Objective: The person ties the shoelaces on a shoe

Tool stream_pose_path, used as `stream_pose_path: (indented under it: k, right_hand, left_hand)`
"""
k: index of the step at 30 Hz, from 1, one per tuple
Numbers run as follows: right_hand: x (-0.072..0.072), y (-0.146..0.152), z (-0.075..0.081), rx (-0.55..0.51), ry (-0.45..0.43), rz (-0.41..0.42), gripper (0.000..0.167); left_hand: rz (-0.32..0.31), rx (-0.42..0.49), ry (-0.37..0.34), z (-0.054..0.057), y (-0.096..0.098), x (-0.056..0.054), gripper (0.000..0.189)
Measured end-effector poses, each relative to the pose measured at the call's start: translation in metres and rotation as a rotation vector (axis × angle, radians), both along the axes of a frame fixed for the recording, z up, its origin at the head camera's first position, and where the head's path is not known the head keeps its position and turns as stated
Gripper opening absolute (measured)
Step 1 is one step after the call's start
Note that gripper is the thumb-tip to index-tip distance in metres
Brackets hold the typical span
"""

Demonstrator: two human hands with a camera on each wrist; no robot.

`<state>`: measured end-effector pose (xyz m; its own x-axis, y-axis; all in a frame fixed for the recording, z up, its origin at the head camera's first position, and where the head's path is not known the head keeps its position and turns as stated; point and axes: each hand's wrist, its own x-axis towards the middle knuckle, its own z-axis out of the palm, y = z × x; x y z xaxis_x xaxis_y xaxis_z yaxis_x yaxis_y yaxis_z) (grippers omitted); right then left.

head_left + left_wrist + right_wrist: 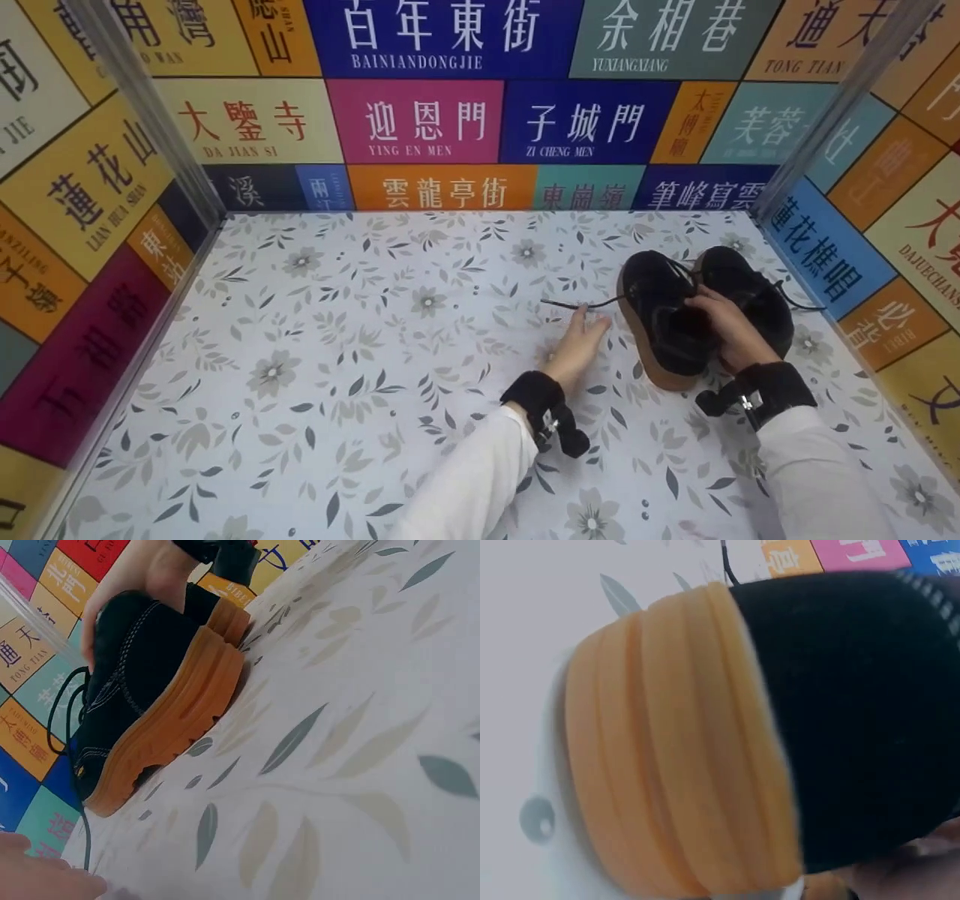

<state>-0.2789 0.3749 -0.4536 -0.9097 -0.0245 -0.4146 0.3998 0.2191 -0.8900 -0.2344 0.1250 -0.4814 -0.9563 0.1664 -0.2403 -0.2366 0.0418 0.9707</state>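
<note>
Two black shoes with tan soles stand side by side at the right. The left one (664, 319) has a loose black lace (606, 303) stretched leftward over the floral surface. My left hand (574, 345) is at that lace, its fingertips touching it, thumb apart from the index finger. At the opening of the left shoe, my right hand (731, 326) grips its upper, partly hiding the other shoe (761, 300). The left wrist view shows the gripped shoe's side (142, 682). Its heel (855, 727) fills the right wrist view.
A white surface with a leaf and flower print (337, 360) lies beneath everything. Colourful panels with Chinese lettering (420, 120) wall the back and both sides. The right side wall (825, 247) stands close to the shoes, with another lace end (806, 306) reaching towards it.
</note>
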Motion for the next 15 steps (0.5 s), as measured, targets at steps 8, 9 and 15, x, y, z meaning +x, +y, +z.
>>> stream_pose_path:
  k: [8, 9, 15]
  right_hand:
    - [0.003, 0.013, -0.014, -0.245, -0.117, -0.049, 0.073]
    - [0.003, 0.013, -0.015, -0.261, -0.119, -0.058, 0.066]
    - [0.002, 0.006, -0.015, -0.371, -0.108, -0.113, 0.039]
  left_hand:
    - [-0.067, 0.005, 0.034, -0.006, 0.029, 0.01, 0.064]
    - [-0.077, 0.004, 0.033, -0.007, 0.03, 0.01, 0.063]
    - [-0.114, -0.029, 0.046, -0.012, 0.025, 0.009, 0.064]
